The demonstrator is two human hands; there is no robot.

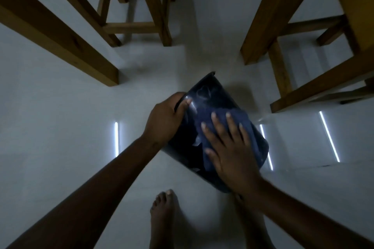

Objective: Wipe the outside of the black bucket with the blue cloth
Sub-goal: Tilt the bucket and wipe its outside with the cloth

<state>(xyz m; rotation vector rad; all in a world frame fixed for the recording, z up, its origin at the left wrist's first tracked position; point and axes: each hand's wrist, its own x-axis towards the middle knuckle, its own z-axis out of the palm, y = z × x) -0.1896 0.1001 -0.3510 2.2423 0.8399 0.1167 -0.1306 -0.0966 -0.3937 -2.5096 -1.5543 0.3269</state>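
Observation:
The black bucket [208, 95] is tilted on its side above the pale floor, its glossy outer wall facing me. My left hand [165, 119] grips the bucket's rim at the left, thumb curled over the edge. My right hand [228, 147] lies flat with fingers spread on the dark blue cloth [204, 115], pressing it against the bucket's outer wall. The cloth covers the middle and lower part of that wall; part of it is hidden under my palm.
Wooden chair legs [153, 6] stand at the back, a thick wooden table leg [60, 34] at the left and a wooden chair frame [283, 46] at the right. My bare foot [164, 214] stands on the glossy white floor [60, 147] below the bucket.

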